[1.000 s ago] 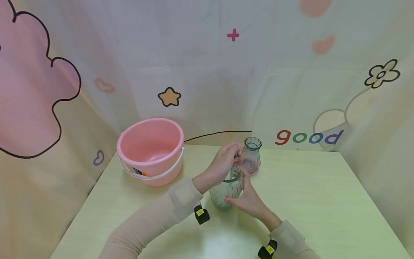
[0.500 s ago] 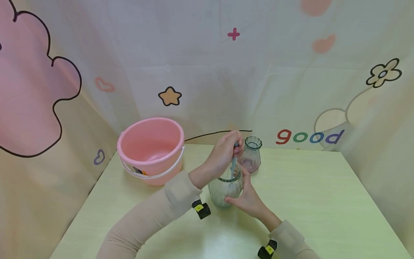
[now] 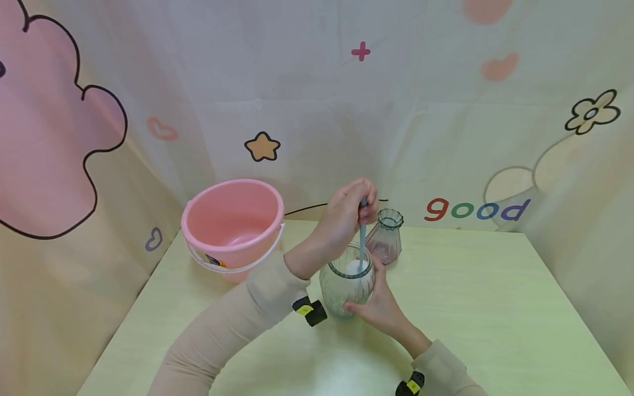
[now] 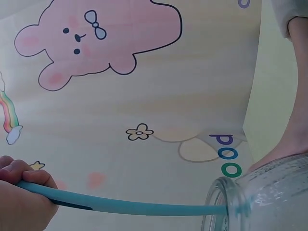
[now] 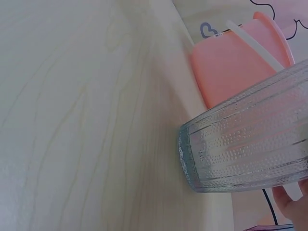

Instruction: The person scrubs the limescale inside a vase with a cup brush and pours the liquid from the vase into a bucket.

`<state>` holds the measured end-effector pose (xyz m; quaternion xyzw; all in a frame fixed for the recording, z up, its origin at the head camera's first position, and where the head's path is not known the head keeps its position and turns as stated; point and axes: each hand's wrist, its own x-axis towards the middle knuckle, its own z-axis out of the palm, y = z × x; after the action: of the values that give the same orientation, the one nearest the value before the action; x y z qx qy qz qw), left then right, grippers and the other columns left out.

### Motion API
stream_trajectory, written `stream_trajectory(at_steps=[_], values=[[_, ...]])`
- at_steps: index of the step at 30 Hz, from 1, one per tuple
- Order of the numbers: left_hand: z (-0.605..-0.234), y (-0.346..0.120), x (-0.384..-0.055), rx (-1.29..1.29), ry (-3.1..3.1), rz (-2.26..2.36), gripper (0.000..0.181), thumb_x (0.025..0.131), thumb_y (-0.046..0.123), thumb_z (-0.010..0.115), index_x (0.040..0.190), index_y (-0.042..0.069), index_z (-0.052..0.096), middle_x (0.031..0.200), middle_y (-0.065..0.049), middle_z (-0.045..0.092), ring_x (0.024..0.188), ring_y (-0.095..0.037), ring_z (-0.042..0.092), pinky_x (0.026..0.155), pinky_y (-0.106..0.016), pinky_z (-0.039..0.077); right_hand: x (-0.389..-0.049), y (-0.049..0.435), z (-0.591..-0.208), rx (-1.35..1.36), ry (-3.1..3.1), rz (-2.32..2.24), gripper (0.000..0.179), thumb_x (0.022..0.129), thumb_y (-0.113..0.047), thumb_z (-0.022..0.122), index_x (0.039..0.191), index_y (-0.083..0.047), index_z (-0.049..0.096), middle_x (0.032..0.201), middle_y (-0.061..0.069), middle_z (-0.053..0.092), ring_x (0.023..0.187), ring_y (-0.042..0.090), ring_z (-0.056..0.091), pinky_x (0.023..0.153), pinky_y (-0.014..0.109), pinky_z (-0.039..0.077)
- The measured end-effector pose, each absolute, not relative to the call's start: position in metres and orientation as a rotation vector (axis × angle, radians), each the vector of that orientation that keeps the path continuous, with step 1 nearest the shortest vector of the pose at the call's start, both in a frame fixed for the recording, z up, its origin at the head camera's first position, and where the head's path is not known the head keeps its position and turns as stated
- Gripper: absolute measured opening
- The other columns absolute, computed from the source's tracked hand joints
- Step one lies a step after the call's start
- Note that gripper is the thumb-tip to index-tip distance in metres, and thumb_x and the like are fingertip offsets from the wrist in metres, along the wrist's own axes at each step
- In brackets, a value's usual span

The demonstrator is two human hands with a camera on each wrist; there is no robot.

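My left hand [image 3: 346,214] grips the upper end of a blue-handled bottle brush [image 3: 362,236]; the handle runs down into the mouth of a ribbed clear-glass vase [image 3: 342,294]. A rounded white head shows inside, just below the vase's rim. In the left wrist view the blue handle [image 4: 144,206] enters the glass mouth. My right hand [image 3: 381,308] holds the vase from its right side, thumb in front and fingers behind. The vase [image 5: 250,144] stands near the table in the right wrist view; whether its base touches cannot be told.
Behind the vase to the right stands a second, flared glass vase [image 3: 386,242] with a purplish base. At the back left is a pink bucket [image 3: 233,247] with a white handle. A printed cloth [image 3: 317,110] hangs behind the pale table [image 3: 495,308].
My left hand has risen with the brush, so more of the blue handle shows and the white head is nearer the vase's mouth. The right hand and the vase have barely moved.
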<state>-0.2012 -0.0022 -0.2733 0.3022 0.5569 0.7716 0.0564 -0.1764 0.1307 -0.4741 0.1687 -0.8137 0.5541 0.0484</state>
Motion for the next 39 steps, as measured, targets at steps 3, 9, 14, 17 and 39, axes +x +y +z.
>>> stream_trajectory(at_steps=[3, 9, 14, 17, 39], values=[[-0.274, -0.002, -0.201, 0.911, 1.685, 2.341, 0.026, 0.095, 0.011, 0.028, 0.071, 0.006, 0.035, 0.062, 0.000, 0.029, 0.056, -0.014, 0.029, 0.058, -0.025, 0.027, -0.176, 0.130, -0.474, 0.505, -2.482, 1.693, 0.111, 0.064, -0.014, 0.084, 0.142, -0.024, 0.006, 0.142, 0.013, 0.027, 0.131, 0.035, 0.031, 0.103, 0.062, 0.020], [-0.281, 0.000, -0.203, 0.907, 1.686, 2.356, 0.024, 0.094, 0.009, 0.029, 0.071, 0.005, 0.035, 0.062, 0.000, 0.029, 0.055, -0.013, 0.028, 0.058, -0.026, 0.026, -0.176, 0.130, -0.475, 0.492, -2.487, 1.685, 0.116, 0.065, -0.017, 0.084, 0.144, -0.023, -0.001, 0.145, 0.015, 0.022, 0.133, 0.036, 0.027, 0.104, 0.061, 0.020], [-0.291, 0.002, -0.205, 0.884, 1.725, 2.326, 0.024, 0.094, 0.010, 0.029, 0.071, 0.006, 0.036, 0.062, 0.000, 0.029, 0.056, -0.014, 0.028, 0.057, -0.025, 0.027, -0.177, 0.130, -0.477, 0.532, -2.453, 1.681, 0.116, 0.066, -0.016, 0.083, 0.145, -0.018, -0.002, 0.146, 0.016, 0.018, 0.133, 0.037, 0.024, 0.104, 0.061, 0.018], [-0.302, 0.004, -0.206, 0.828, 1.780, 2.277, 0.025, 0.095, 0.011, 0.029, 0.072, 0.007, 0.036, 0.062, 0.000, 0.030, 0.056, -0.016, 0.029, 0.057, -0.025, 0.027, -0.177, 0.130, -0.478, 0.551, -2.452, 1.668, 0.113, 0.068, -0.016, 0.081, 0.144, -0.017, -0.002, 0.147, 0.016, 0.015, 0.134, 0.037, 0.022, 0.104, 0.062, 0.016], [-0.348, 0.006, -0.219, 0.636, 1.864, 2.155, 0.022, 0.093, 0.012, 0.029, 0.073, 0.008, 0.038, 0.064, 0.000, 0.031, 0.059, -0.013, 0.032, 0.061, -0.026, 0.029, -0.182, 0.149, -0.465, 0.695, -2.640, 1.703, 0.106, 0.080, -0.017, 0.071, 0.145, -0.023, -0.012, 0.152, 0.019, -0.008, 0.138, 0.041, 0.002, 0.101, 0.066, 0.017]])
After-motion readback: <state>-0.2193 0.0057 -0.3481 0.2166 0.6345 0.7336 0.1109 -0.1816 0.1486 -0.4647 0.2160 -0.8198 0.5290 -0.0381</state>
